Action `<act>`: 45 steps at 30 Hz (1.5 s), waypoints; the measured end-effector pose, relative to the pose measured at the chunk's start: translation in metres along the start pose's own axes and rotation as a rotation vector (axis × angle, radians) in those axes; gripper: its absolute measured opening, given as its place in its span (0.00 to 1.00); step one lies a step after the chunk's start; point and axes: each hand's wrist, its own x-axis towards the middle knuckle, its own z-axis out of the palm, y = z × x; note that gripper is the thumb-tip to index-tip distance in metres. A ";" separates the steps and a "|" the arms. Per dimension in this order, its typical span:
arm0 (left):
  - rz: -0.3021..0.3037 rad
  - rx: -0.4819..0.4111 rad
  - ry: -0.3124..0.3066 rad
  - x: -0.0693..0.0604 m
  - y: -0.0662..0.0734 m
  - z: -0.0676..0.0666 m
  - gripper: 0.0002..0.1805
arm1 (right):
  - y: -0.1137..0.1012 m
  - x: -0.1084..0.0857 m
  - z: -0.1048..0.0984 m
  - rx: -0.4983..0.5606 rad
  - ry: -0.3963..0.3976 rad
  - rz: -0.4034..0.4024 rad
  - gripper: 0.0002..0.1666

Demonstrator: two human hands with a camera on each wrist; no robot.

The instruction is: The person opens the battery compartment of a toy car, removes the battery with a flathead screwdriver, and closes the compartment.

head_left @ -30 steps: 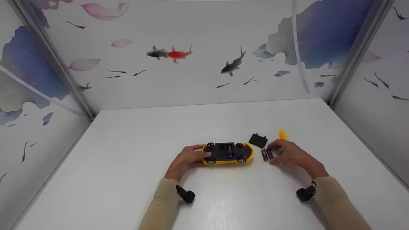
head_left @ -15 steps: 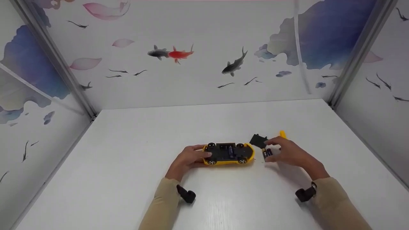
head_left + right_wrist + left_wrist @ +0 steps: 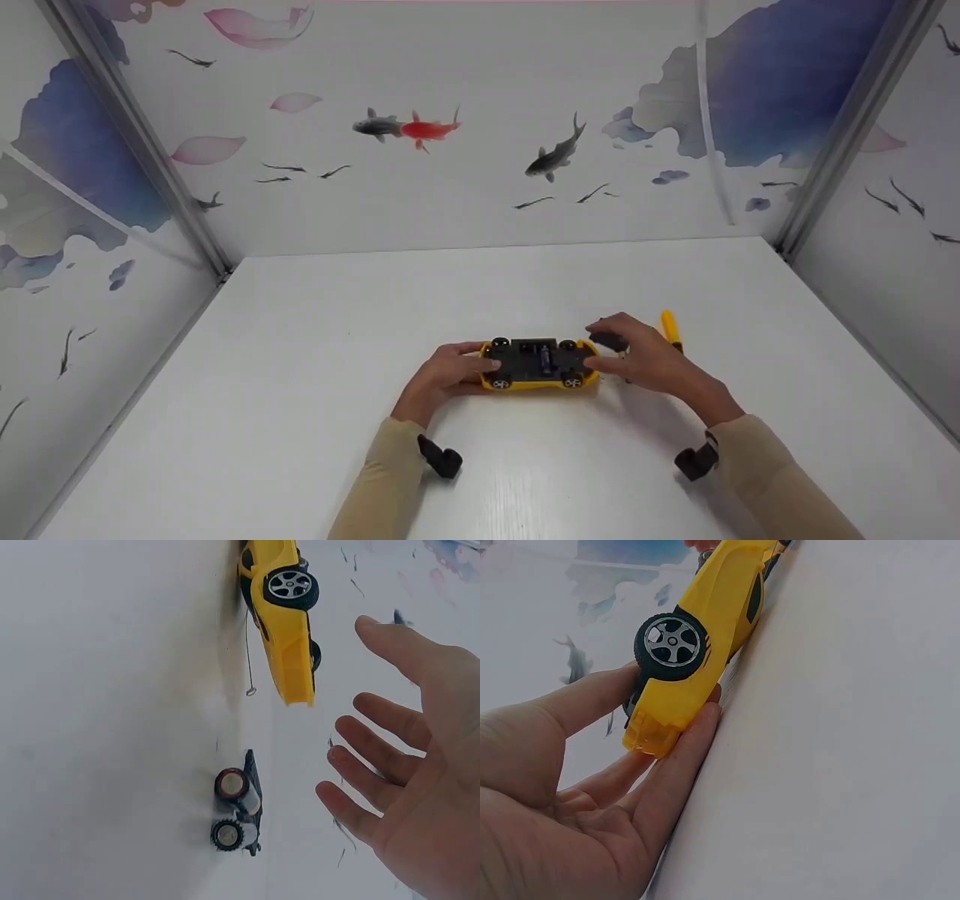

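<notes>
A yellow toy car (image 3: 525, 384) lies upside down, its black underside facing up and a dark battery (image 3: 545, 360) sitting in the uncovered compartment. My left hand (image 3: 439, 375) grips the car's left end, thumb on the underside and fingers beneath, as the left wrist view also shows. My right hand (image 3: 651, 361) hovers by the car's right end with fingers spread and nothing in them; the right wrist view shows a gap between hand and car. Two loose batteries (image 3: 233, 784) lie on the table below that hand, beside a black battery cover (image 3: 609, 341). The right hand mostly hides them in the head view.
Behind my right hand lies a yellow handle (image 3: 670, 327) with a dark end, its remainder hidden. A thin wire (image 3: 249, 656) sticks out from the car. White printed panels (image 3: 480, 202) enclose the white table (image 3: 337, 307) at the back and sides.
My right hand has left the loose batteries and moved left, over the black cover toward the car's right end. My left hand keeps its grip on the car.
</notes>
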 end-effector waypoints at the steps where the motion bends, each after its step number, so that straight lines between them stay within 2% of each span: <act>1: -0.001 -0.001 0.000 0.000 0.000 0.000 0.36 | -0.004 0.001 0.001 0.005 -0.008 -0.007 0.37; 9: -0.008 0.024 0.021 0.000 0.000 0.001 0.35 | -0.026 0.011 0.011 0.005 -0.056 -0.031 0.37; 16: 0.011 -0.008 0.002 0.000 0.000 0.001 0.36 | -0.033 0.019 0.022 -0.032 -0.047 -0.076 0.33; 20: 0.009 -0.010 0.003 0.001 0.000 0.001 0.37 | -0.035 0.022 0.028 -0.054 -0.051 -0.073 0.31; 30: -0.020 0.021 0.044 0.000 0.004 0.003 0.35 | -0.037 0.028 0.037 -0.163 0.016 -0.062 0.28; 37: 0.014 0.004 0.038 -0.002 0.006 0.004 0.35 | -0.035 0.033 0.036 -0.139 -0.036 -0.022 0.26; 45: 0.006 0.036 0.063 -0.002 0.006 0.005 0.35 | -0.031 0.037 0.034 -0.122 -0.090 -0.009 0.25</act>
